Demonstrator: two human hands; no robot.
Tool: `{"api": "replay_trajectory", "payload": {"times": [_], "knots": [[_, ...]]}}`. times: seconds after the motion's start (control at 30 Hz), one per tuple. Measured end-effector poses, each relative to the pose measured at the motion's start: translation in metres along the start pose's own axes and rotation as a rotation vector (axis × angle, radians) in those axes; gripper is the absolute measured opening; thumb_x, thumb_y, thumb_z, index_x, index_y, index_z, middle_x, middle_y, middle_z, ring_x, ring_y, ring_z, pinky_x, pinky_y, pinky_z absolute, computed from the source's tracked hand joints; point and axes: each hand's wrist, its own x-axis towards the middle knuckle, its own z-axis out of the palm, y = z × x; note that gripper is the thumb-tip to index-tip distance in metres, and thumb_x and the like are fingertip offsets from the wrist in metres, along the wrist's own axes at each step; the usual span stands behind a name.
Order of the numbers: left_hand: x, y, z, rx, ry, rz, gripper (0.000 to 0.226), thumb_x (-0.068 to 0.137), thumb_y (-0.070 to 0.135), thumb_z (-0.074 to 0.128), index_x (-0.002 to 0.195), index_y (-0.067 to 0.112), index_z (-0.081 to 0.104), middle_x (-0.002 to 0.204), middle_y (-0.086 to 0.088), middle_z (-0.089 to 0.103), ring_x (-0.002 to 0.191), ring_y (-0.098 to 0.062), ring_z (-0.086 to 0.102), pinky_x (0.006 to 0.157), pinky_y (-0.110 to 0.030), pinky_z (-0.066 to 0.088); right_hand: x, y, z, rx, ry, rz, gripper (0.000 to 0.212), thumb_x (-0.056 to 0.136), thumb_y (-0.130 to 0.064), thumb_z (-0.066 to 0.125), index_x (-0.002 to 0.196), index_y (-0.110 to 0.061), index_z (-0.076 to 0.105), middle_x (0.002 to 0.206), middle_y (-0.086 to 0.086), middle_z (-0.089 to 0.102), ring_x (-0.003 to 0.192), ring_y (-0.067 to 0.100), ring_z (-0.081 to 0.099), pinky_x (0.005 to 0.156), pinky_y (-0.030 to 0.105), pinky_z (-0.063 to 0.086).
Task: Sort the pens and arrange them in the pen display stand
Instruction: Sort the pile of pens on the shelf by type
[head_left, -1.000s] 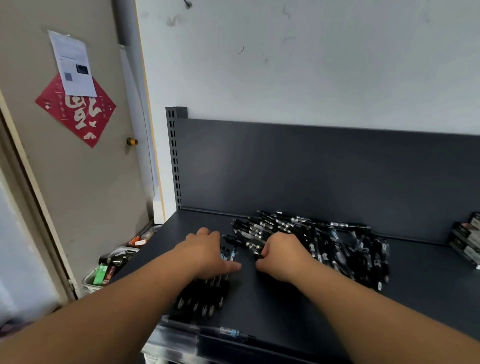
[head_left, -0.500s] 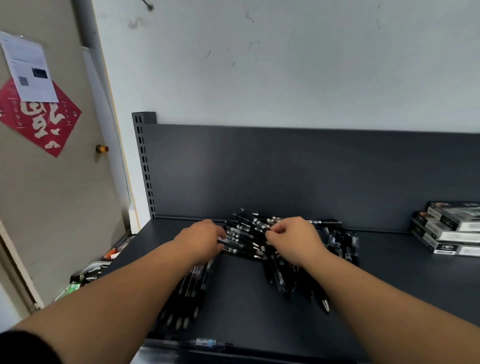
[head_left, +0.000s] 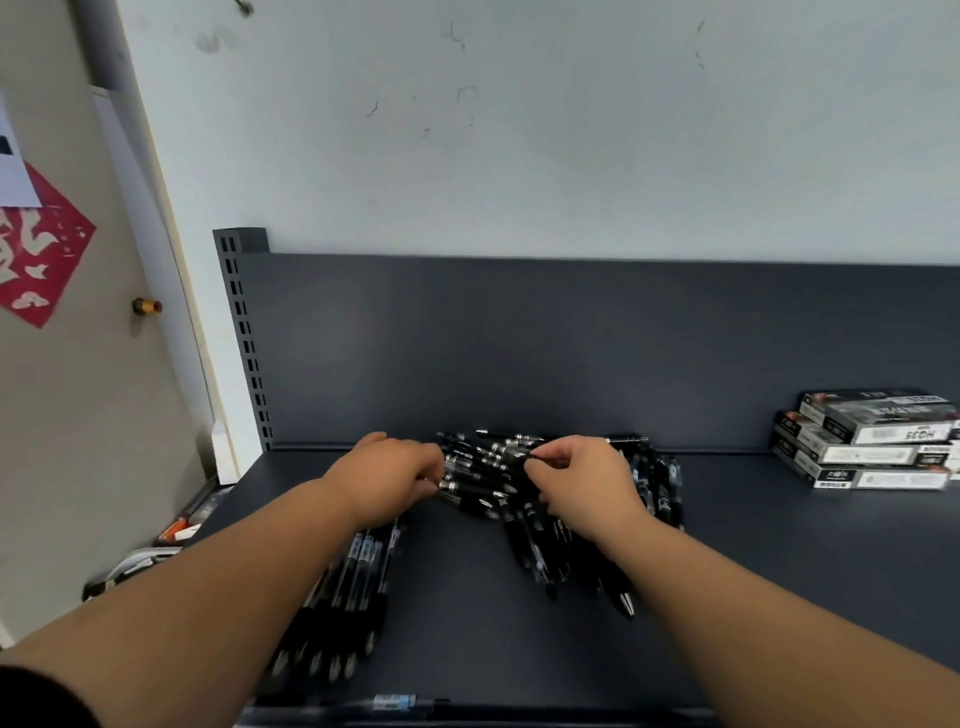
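At far left we see a red paper cutout (head_left: 44, 254) on a door. On the dark shelf (head_left: 467, 639), a neat row of pens (head_left: 345, 592) lies side by side under the left forearm, ends toward the front edge. The left hand (head_left: 387, 480) sits against the left side of the loose pile of pens (head_left: 483, 475), fingers curled into it; we cannot tell whether it grasps any. The right hand (head_left: 584, 480) pinches one pen (head_left: 511, 456) atop the pile between thumb and forefinger. A stack of boxes (head_left: 872, 447) sits well apart at the right.
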Motion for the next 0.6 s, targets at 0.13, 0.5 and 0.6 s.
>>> {"api": "replay_trajectory", "payload": {"times": [0.13, 0.5, 0.6], "knots": [[-0.01, 0.004, -0.009, -0.169, 0.159, 0.039, 0.011, 0.095, 0.032, 0.054, 0.105, 0.031, 0.059, 0.102, 0.013, 0.055, 0.091, -0.01, 0.055, 0.083, -0.029, 0.047, -0.001, -0.007, -0.005, 0.281, 0.127, 0.02, 0.007, 0.082, -0.02, 0.071, 0.078, -0.025, 0.07, 0.068, 0.0, 0.071, 0.064, 0.017, 0.068, 0.07, 0.036, 0.06], [-0.011, 0.054, -0.05, -0.686, 0.425, -0.027, 0.03, 0.081, 0.016, 0.074, 0.099, 0.035, 0.061, 0.091, 0.017, 0.067, 0.09, 0.004, 0.058, 0.073, 0.002, 0.035, 0.0, -0.017, -0.037, 0.4, 0.291, -0.202, 0.013, 0.089, -0.022, 0.067, 0.096, -0.032, 0.065, 0.081, -0.005, 0.067, 0.078, 0.012, 0.064, 0.079, 0.03, 0.053], [-0.004, 0.081, -0.058, -0.928, 0.419, -0.065, 0.034, 0.076, 0.019, 0.079, 0.101, 0.034, 0.061, 0.088, 0.016, 0.071, 0.081, 0.001, 0.061, 0.072, -0.008, 0.042, 0.002, -0.011, -0.055, 0.368, 0.373, -0.255, 0.021, 0.09, -0.021, 0.065, 0.109, -0.029, 0.061, 0.077, -0.011, 0.061, 0.071, 0.003, 0.057, 0.074, 0.021, 0.047]]}}
